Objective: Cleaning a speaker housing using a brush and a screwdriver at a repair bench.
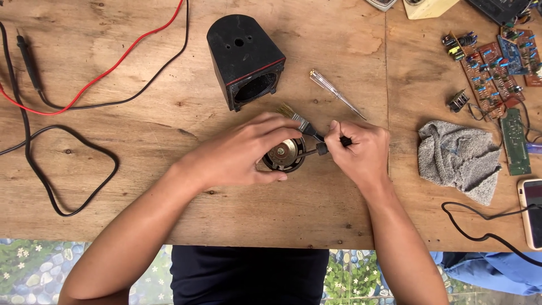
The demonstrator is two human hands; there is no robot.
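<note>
My left hand [243, 149] is wrapped over a small round speaker driver [284, 154] with a brass-coloured centre, holding it on the wooden table [141, 186]. My right hand [361, 151] grips the black handle of a small paintbrush [298, 121], whose bristles point up and left beyond my left fingers. A dark pin or wire end runs from my right fingers to the driver's edge. Just behind my hands lies a black speaker housing [245, 59] on its side, its open end facing me.
A clear-handled screwdriver [337, 94] lies behind my right hand. A grey rag [460, 158], several circuit boards [497, 62] and a phone [532, 212] with a black cable occupy the right. Red and black probe leads [84, 90] loop across the left.
</note>
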